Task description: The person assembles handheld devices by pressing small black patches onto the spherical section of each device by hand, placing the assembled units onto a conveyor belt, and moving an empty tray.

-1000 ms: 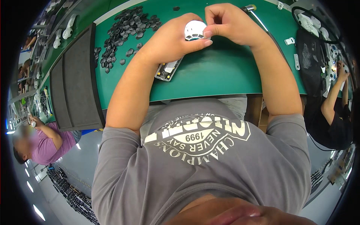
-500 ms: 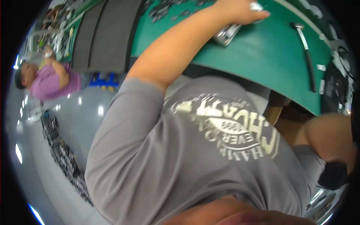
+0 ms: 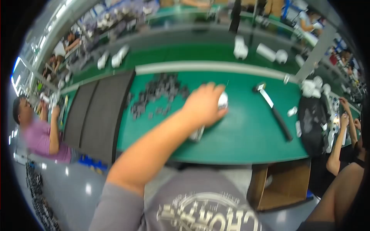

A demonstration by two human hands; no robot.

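Over green desk [image 3: 243, 144], still clamping white part [image 3: 223, 101] in left grip [image 3: 206, 104] near black pieces [image 3: 163, 89]; no longer working it with right grip, now out of view, cannot tell its state; apparently pausing two-handed handling.

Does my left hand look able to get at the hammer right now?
Probably yes: bare green tabletop lies between the left hand and the hammer, though the hand would likely need to let go of the white part first.
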